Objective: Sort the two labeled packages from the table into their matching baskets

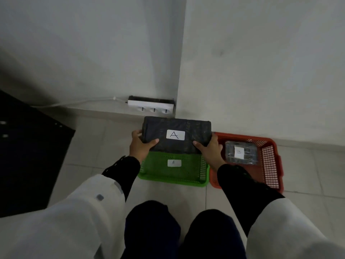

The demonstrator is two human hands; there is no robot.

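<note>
**Package A being held over the green basket**

Package A (176, 135) is being gripped at its 2 ends, the left hand (141, 144) and the right hand (210, 148) each clamped on it. It is being held above the far half of the green basket (173, 181), whose own label reads A. 1 package (240, 152) is already lying in the red basket (268, 165). Only the drop of A appears to be left.

Both hands, left (140, 144) and right (210, 148), hold the A package (176, 135) above the green basket (175, 174)
</note>
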